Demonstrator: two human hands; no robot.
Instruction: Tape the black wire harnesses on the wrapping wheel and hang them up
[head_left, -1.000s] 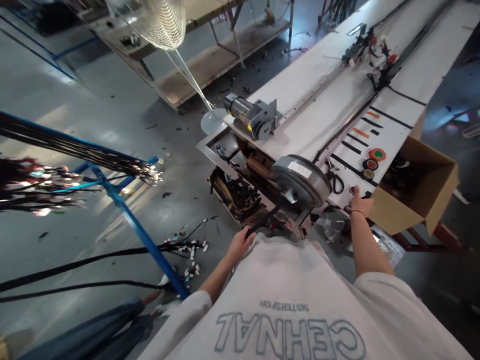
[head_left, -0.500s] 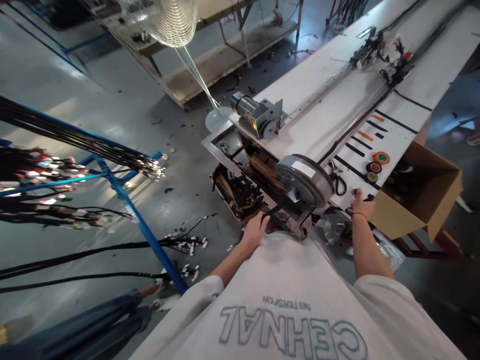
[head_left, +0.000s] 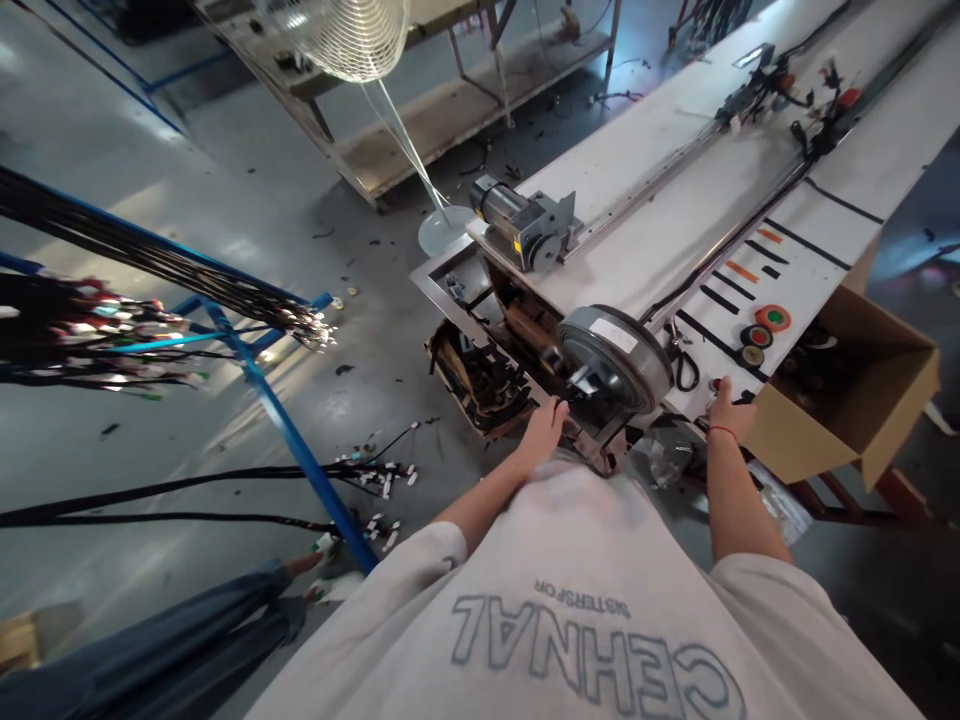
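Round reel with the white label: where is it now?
Head view, right of centre: the reel sits at the near end of the white table, between the left hand and the black scissors.

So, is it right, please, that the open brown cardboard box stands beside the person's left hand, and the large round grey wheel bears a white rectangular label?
Not quite: the head view shows the open brown cardboard box beside the person's right hand, not the left hand. The large round grey wheel does bear a white rectangular label.
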